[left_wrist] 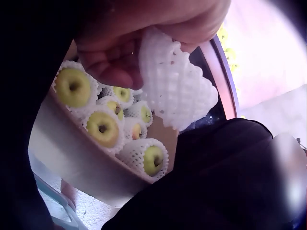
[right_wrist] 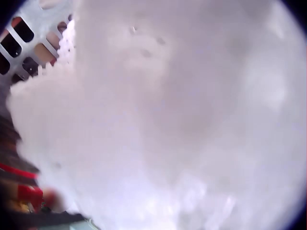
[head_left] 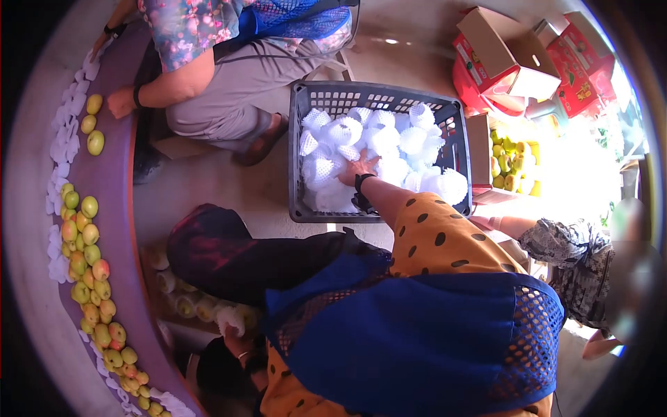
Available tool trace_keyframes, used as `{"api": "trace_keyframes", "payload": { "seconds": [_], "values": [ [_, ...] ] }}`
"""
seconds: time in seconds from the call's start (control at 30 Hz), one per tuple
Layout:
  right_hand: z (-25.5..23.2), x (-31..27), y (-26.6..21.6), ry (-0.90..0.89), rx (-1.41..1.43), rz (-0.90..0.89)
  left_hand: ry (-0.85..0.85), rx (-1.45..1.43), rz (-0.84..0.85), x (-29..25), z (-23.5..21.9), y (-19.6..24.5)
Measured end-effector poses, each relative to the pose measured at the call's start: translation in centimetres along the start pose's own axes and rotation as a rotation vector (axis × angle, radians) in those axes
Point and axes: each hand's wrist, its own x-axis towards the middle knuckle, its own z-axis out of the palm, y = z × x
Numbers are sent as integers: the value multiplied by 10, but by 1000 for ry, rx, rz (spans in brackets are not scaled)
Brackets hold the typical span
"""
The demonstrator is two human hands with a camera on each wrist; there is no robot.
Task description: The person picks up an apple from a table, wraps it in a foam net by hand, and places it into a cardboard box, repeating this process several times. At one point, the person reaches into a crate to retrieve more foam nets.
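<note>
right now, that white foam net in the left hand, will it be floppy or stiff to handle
Probably floppy and very light: the foam net is open mesh and bends where the left hand pinches it. It likely springs back, since the nets around the apples stretch snugly. It seems unlikely to slip.

Head camera looks down from above; wrist cameras sit close (right blurred).

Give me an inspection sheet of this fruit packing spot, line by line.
Surface: purple table lined with loose apples.
Job's things: foam net sleeve; grey crate full of foam nets; box of netted apples.
Clutter: red cartons.
Hands: left hand pinches the sleeve; right hand lies among the crate's nets, grip unclear.
Cables: nothing seen.
Surroundings: another person seated at the table.
</note>
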Motion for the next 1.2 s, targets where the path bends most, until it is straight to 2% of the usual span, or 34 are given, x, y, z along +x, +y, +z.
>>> {"api": "trace_keyframes", "payload": {
  "seconds": [0.03, 0.07, 0.2, 0.23, 0.27, 0.3, 0.33, 0.4, 0.47, 0.53, 0.57, 0.6, 0.63, 0.67, 0.73, 0.77, 0.8, 0.83, 0.87, 0.93, 1.0, 1.07, 1.13, 1.17, 1.2],
  "values": [
    [-6, -2, -1, -33, 39, 20, -31, 246, 79, 1, 1, 5],
    [-13, -6, -2, -66, 76, 41, -36, 239, 83, 3, 3, 5],
    [-34, -27, -2, -5, 4, 77, 18, -294, -122, 14, 13, -4],
    [-30, -22, 2, -38, -33, 5, 32, -427, -176, 15, 15, -3],
    [-29, -19, 5, -73, -72, -67, 27, -435, -174, 15, 14, -2],
    [-35, -24, 8, -67, -77, -62, 15, -141, -47, 14, 12, 13],
    [-45, -35, 10, -13, 16, -193, 2, 154, 81, 14, 10, 24],
    [-67, -60, 14, 156, 125, -394, -18, 136, 130, 14, 8, 35],
    [-90, -76, 27, 279, 313, -340, -39, 119, 180, 19, 9, 23],
    [-104, -77, 67, 405, 374, -300, 1, -966, -399, 32, 15, -7],
    [-111, -86, 85, 477, 238, -108, -9, -970, -401, 30, 14, -6],
    [-121, -95, 101, 546, 100, 84, -28, -447, -76, 27, 11, -1],
    [-129, -108, 112, 505, 57, 262, -39, 77, 244, 27, 11, 1],
    [-133, -120, 123, 459, 15, 440, -44, 68, 247, 28, 14, -2],
    [-109, -101, 177, 275, -89, 438, -43, -752, -231, 35, 18, -10],
    [-101, -94, 189, 154, -15, 523, -41, -756, -233, 31, 18, -4],
    [-100, -97, 187, 25, 59, 609, -18, -494, -68, 25, 16, 7],
    [-96, -101, 185, -184, 60, 1, 4, -230, 96, 21, 15, 13],
    [-90, -107, 182, -126, 301, 252, 5, -222, 93, 21, 14, 7],
    [-66, -95, 155, 69, 451, 400, 27, 72, 203, 24, 8, -4],
    [-77, -113, 112, -61, 592, 304, 2, 148, 245, 21, 4, 4],
    [-58, -87, 101, -119, 573, 111, -24, 223, 278, 19, 1, 7],
    [-82, -95, 61, -296, 441, -44, -15, 272, 318, 17, 2, 0],
    [-70, -82, 50, -261, 285, -80, -5, 276, 305, 17, 4, -5],
    [-60, -68, 53, -271, 276, -94, 11, -423, -57, 17, 8, -9]
  ]
}}
